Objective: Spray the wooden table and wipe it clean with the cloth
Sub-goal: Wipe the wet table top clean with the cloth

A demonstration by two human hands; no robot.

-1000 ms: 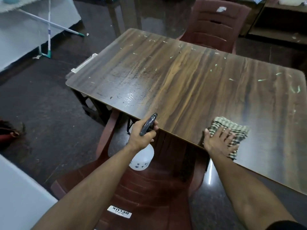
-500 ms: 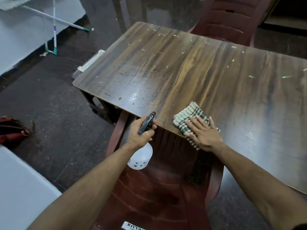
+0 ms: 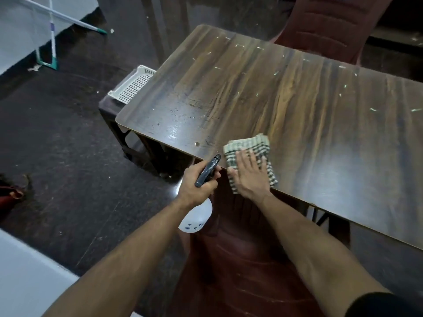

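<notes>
The wooden table [image 3: 286, 106] fills the upper right, flecked with pale specks and wet with droplets near its near-left corner. A green-and-white checked cloth [image 3: 249, 147] lies at the near edge. My right hand [image 3: 249, 177] presses flat on it, fingers spread. Just left of it, off the table's edge, my left hand [image 3: 196, 184] grips a white spray bottle [image 3: 195, 217] with a dark trigger head pointing at the table.
A dark red plastic chair [image 3: 240, 271] stands below my arms, another [image 3: 332, 26] at the far side. A white perforated tray [image 3: 132, 84] rests on a dark stool at the table's left end. A mop [image 3: 52, 30] leans at the far left.
My right hand has slid the cloth leftward along the near edge, up beside the spray bottle. The left hand holds the bottle in much the same place.
</notes>
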